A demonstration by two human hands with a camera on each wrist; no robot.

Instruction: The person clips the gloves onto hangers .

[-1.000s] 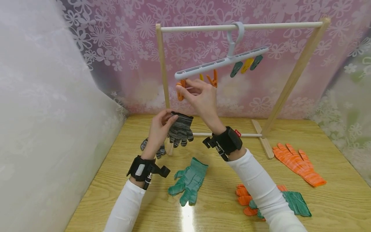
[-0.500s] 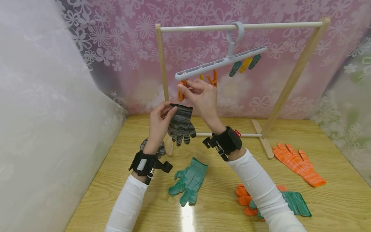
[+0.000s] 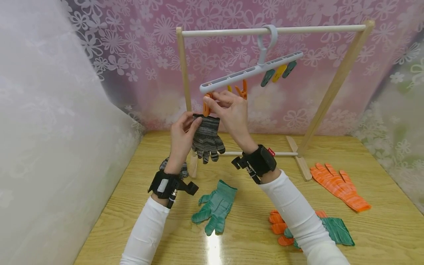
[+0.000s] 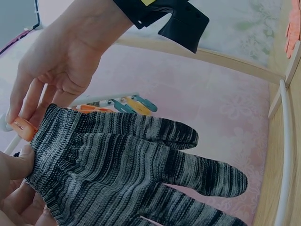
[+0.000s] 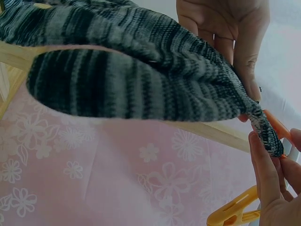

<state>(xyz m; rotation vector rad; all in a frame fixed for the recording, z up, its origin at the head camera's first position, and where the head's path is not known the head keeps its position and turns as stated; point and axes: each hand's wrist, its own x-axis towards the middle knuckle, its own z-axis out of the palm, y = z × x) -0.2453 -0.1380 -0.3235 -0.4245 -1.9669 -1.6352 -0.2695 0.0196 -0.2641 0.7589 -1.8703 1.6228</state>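
A second striped glove lies on the table towards its back left corner, partly behind the left wrist. Next comes the left hand, thumb and fingers pinching the left corner of the cuff of a black-and-grey glove. That glove hangs in the air above the table, cuff up and fingers down, its long axis close to upright. It sits just right of the left hand, and below and left of the right hand. The right hand pinches an orange clip under the lower left end of the hanger. The clip meets the cuff's top edge; I cannot tell whether it grips the cloth. An orange glove lies nearer the table's right edge.
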